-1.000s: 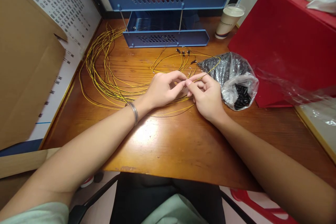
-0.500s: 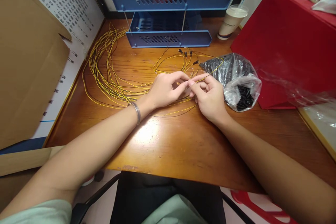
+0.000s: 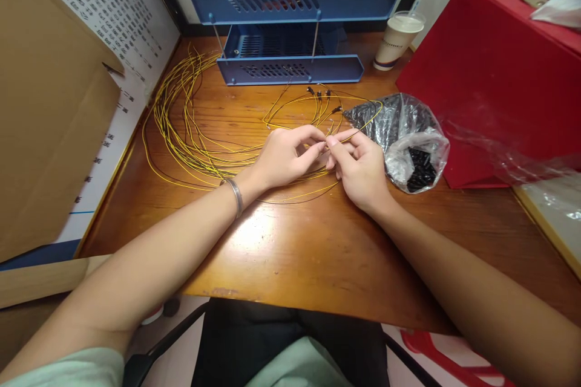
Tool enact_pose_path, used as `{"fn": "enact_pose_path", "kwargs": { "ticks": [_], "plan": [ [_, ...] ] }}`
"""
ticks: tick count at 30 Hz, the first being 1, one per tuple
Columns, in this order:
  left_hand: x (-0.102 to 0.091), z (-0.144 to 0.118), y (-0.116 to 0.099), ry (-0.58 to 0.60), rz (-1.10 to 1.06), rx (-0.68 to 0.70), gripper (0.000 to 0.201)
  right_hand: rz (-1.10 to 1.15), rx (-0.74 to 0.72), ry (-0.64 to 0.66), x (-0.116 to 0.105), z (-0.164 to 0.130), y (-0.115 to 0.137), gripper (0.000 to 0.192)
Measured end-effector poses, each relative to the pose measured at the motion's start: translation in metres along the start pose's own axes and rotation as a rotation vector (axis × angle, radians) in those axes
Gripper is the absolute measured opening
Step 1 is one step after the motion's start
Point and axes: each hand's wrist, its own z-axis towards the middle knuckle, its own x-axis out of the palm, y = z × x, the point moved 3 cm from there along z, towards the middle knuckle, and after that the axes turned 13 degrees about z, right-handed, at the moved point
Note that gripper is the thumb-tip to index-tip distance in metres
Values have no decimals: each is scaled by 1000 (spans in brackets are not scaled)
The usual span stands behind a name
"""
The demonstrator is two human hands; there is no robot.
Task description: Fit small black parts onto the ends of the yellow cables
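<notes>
My left hand (image 3: 287, 154) is closed in a pinch, thumb and forefinger together. Its fingertips meet those of my right hand (image 3: 361, 172), which pinches too. A thin yellow-and-black wire (image 3: 380, 110) loops round from behind and runs into the right fingers. Whatever lies between the left fingertips is too small and covered to make out. Beneath and left of the hands spreads a large loose coil of the same wires (image 3: 170, 127). Just beyond the fingers, several wire ends carry small black connectors (image 3: 327, 94).
A clear plastic bag of small black parts (image 3: 399, 127) lies right of my right hand. Behind stand a blue slotted tray rack (image 3: 290, 69) and a paper cup (image 3: 397, 42). A red box (image 3: 476, 84) takes up the right, cardboard (image 3: 54, 109) the left. The wooden table (image 3: 281, 254) has its edge near me.
Both hands keep almost the same pinch at the same spot. The view has shifted very slightly; nothing has visibly been taken up or let go.
</notes>
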Motion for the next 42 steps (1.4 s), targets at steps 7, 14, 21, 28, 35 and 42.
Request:
{"fn": "enact_pose_path", "kwargs": {
  "ticks": [7,14,21,28,35,42],
  "plan": [
    [-1,0,0,-3,12,-1,22,-8,-10,-12,1,0,1,33],
    [0,-1,0,9,0,-17,22,-11,-33,-7,2,0,3,30],
    [0,0,0,-2,2,-15,21,-1,-28,-10,1,1,2,31],
    [0,0,0,-3,-14,-11,22,-6,-22,-12,1,0,1,33],
    [0,0,-1,5,-14,-17,22,-7,-32,-26,2,-1,4,28],
    [0,0,-1,15,2,-20,22,-36,-51,-85,1,-1,5,23]
  ]
}}
